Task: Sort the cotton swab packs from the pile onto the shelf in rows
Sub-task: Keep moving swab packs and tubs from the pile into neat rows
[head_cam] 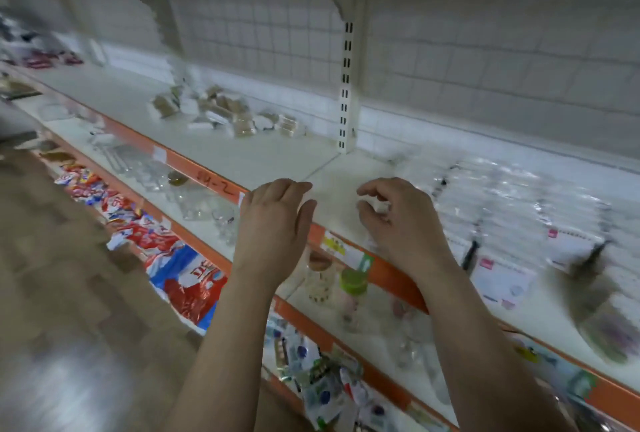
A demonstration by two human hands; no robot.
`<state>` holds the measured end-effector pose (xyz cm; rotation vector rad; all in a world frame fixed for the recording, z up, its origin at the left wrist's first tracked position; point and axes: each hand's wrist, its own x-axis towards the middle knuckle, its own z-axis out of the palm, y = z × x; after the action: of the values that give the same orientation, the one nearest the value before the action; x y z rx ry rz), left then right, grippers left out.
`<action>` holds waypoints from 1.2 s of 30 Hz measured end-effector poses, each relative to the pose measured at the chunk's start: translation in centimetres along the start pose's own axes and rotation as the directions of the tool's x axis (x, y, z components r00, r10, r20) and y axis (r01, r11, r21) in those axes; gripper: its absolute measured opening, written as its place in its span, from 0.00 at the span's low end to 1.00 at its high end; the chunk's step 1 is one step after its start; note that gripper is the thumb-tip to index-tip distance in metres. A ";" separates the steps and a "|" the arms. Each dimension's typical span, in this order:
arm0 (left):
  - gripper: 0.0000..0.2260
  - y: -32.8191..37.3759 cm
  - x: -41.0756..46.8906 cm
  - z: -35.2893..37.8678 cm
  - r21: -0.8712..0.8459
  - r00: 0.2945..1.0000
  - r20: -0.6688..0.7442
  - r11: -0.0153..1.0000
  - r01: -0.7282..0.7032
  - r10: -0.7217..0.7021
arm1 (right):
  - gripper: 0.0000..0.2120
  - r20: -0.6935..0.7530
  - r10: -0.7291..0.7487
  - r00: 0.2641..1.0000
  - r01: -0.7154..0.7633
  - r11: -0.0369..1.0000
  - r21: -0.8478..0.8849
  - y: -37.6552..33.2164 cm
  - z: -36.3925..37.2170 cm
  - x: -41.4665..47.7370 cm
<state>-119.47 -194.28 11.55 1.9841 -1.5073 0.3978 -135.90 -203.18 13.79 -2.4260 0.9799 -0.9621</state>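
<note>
A loose pile of cotton swab packs (225, 113), small clear packets with tan and white contents, lies toward the back of the white shelf (242, 158). Both my hands hover over the shelf's orange front edge, well in front of the pile. My left hand (273, 220) has straight relaxed fingers and holds nothing. My right hand (398, 217) has loosely curled fingers, and nothing shows in it. The frame is blurred by motion.
Clear plastic packets (512, 210) with pink labels cover the shelf to the right. A slotted upright post (346, 85) stands behind the hands. Below are glass jars (194, 199), a green-lidded bottle (353, 282) and red-blue bags (187, 279).
</note>
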 end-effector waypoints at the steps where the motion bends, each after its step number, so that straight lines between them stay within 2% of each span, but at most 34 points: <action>1: 0.19 -2.0 0.1 -0.8 0.009 1.000 0.003 1.000 0.009 -0.009 | 0.09 0.007 -0.010 1.000 0.010 1.000 0.011 -1.5 1.7 0.9; 8: 0.18 -16.8 2.0 -6.1 0.083 0.998 0.022 0.995 0.060 -0.062 | 0.08 -0.006 -0.019 1.000 0.019 0.997 0.080 -10.6 11.9 7.0; 13: 0.18 -23.1 2.9 -7.8 0.089 0.996 0.020 0.993 0.083 -0.086 | 0.08 0.042 -0.012 0.999 0.007 0.994 0.106 -14.7 17.2 10.2; 16: 0.16 -26.2 3.3 -7.8 0.091 0.990 0.024 0.987 0.133 -0.136 | 0.09 0.070 -0.024 0.997 0.017 0.995 0.096 -16.1 20.1 12.1; 24: 0.17 -34.5 6.5 -7.0 0.113 0.983 0.074 0.980 0.162 -0.171 | 0.08 0.073 -0.039 0.997 0.030 0.992 0.119 -18.4 28.1 19.0; 31: 0.17 -42.8 13.6 -6.8 0.184 0.980 0.089 0.970 0.159 -0.178 | 0.07 0.056 -0.047 0.997 0.036 0.981 0.190 -21.1 35.6 28.3; 36: 0.16 -47.8 18.4 -5.8 0.167 0.982 0.043 0.970 0.175 -0.185 | 0.08 0.071 -0.042 0.997 0.028 0.981 0.192 -21.7 39.7 34.3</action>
<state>-68.02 -196.69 12.95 2.2577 -1.3512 0.4000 -79.51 -209.83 13.11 -2.3080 0.7832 -0.9246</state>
